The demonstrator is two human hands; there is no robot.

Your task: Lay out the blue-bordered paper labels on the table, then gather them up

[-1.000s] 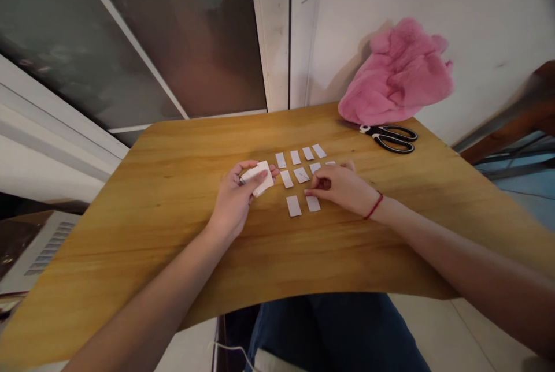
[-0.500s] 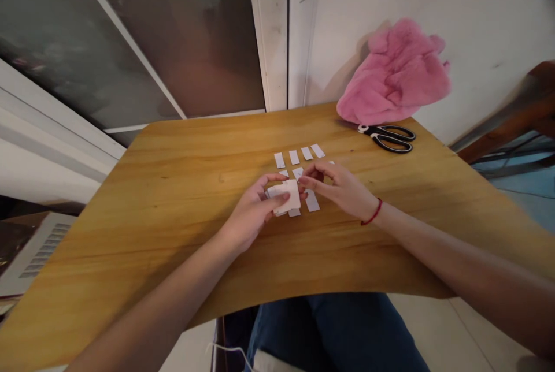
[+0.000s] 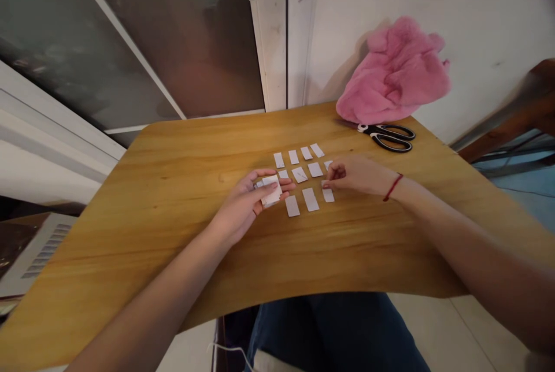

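Note:
My left hand (image 3: 251, 196) holds a small stack of white paper cards (image 3: 271, 190), the thumb pressed on top and the fingers beneath. My right hand (image 3: 351, 175) pinches the upper edge of a single white paper card (image 3: 328, 193) at the right end of the nearest row. Several white cards lie in rows on the wooden table, among them a card with a faint mark (image 3: 299, 175) in the middle row and a blank-looking card (image 3: 310, 200) in the nearest one. My right hand partly covers a card (image 3: 328, 164) in the middle row.
Black-handled scissors (image 3: 385, 136) lie at the back right of the wooden table (image 3: 173, 187). Behind them a pink fluffy cloth (image 3: 396, 77) leans against the white wall. A glass-panelled door (image 3: 186, 31) stands beyond the table's back edge. A box (image 3: 39, 250) sits at the left.
My right hand has moved right, away from the stack, to the end of the nearest row, where a card now shows under its fingers. My left hand has shifted slightly left with the stack.

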